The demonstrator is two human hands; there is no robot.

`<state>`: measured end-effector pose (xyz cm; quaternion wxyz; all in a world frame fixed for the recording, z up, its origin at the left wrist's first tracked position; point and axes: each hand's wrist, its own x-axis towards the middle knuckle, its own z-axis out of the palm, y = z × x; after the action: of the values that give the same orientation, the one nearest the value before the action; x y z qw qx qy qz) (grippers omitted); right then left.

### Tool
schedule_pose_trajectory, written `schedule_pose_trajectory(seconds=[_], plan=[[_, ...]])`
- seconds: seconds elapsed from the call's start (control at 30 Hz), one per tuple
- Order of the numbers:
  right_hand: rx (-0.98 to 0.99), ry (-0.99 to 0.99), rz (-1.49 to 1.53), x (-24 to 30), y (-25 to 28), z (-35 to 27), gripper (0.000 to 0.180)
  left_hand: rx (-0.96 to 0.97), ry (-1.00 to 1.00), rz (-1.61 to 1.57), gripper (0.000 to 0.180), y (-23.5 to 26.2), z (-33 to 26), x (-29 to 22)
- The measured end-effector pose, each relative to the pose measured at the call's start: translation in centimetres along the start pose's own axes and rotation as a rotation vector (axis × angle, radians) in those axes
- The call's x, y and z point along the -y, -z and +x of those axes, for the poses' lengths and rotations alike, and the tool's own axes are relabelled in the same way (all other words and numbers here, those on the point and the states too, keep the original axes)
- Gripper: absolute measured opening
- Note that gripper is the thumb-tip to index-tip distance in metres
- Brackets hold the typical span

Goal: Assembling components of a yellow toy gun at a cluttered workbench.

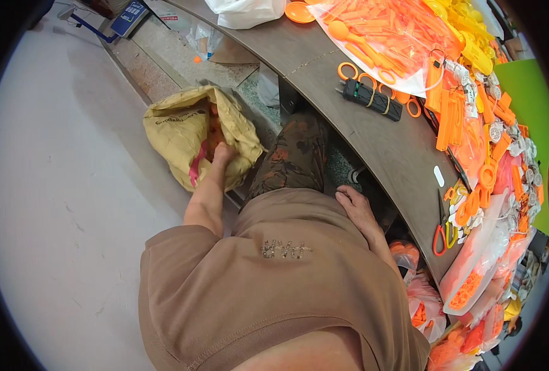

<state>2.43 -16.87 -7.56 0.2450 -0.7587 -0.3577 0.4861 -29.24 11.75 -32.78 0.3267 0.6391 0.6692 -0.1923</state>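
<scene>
A yellow woven sack (169, 139) stands on the floor to my left, its mouth folded open with orange pieces inside. My left hand (225, 153) reaches into that mouth. Its fingers are hidden, so what they hold, if anything, does not show. A red-pink strip (196, 164) hangs at the sack's opening beside my wrist. On the other side, my right hand (356, 207) rests by my lap near the table edge, fingers stretched out and nothing in them.
The dark table (324, 46) curves along my right. On it lie a bundle of black bars (371, 99) held with bands, orange-handled scissors (440, 238), and a heap of orange plastic parts (386, 28). Filled plastic bags (424, 303) sit below its edge. A pale wall (58, 185) borders my left.
</scene>
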Motion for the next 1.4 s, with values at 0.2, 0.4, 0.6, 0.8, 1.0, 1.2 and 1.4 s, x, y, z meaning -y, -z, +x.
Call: schedule_pose_trajectory(seconds=[0.2,0.4,0.6,0.8,1.0,1.2,1.4], plan=[[0.021,0.035,-0.014,0.1,-0.1,1.0,0.039,0.057,-0.363,-1.104,0.015,7.4,-9.0,-7.4],[0.116,0.127,-0.018,3.1,-1.1,3.1,0.036,0.133,-0.278,-0.742,0.037,1.5,-9.4,-5.6],[0.152,0.444,-0.173,8.0,-3.0,7.3,0.034,-0.582,-0.727,-0.155,0.038,5.3,-8.2,-2.0],[0.152,0.522,-0.211,10.3,-8.2,13.6,0.046,-1.209,0.284,-0.498,0.065,7.4,-4.1,8.8],[0.122,0.407,-0.295,10.5,-15.1,22.7,0.076,-0.519,0.265,-1.495,0.059,2.6,-3.7,15.2],[0.013,-0.124,-0.225,4.3,-16.6,27.9,0.068,-0.751,0.126,-0.716,0.034,14.6,-8.9,11.8],[0.461,-0.235,-0.146,6.5,-18.4,27.3,0.046,-0.911,0.050,-0.346,0.040,21.5,-13.6,7.2]])
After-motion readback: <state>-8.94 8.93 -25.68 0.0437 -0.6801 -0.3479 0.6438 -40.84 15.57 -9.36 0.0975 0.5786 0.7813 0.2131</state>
